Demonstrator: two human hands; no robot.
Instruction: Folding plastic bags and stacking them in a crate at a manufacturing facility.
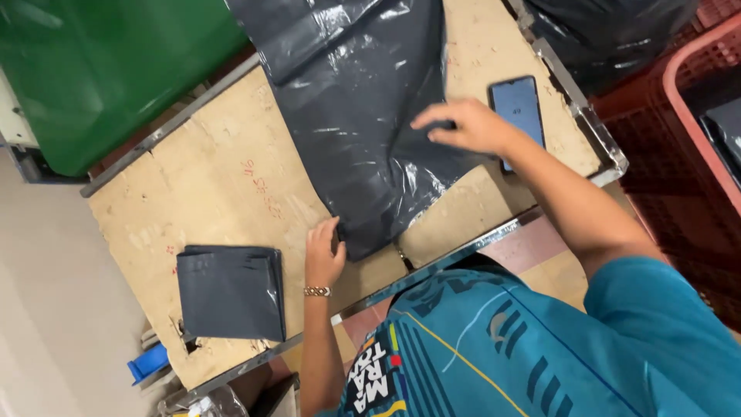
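Dark grey plastic bag (pixel 355 116) lay spread on the cardboard-topped table (pixel 224 170), its long axis running from the far edge of the table down toward the person, the near corner ending just above the table's front rail. The left hand (pixel 324 255) sat at that near corner, fingers curled around the bag's edge and pinching it. The right hand (pixel 463 125) rested flat on the bag's right margin, fingers extended and not closed on anything, pressing the film down. The bag therefore lay between the two hands, with most of its length extending away from both of them; the left hand was nearer the bag's end, the right hand nearer its middle. The film appeared glossy, thin and creased, with bright highlights along the wrinkles. A smartphone (pixel 519 108) lay just beside the right hand, partly covered by the wrist. A folded stack of similar grey bags (pixel 230 292) lay well to the left of the left hand.
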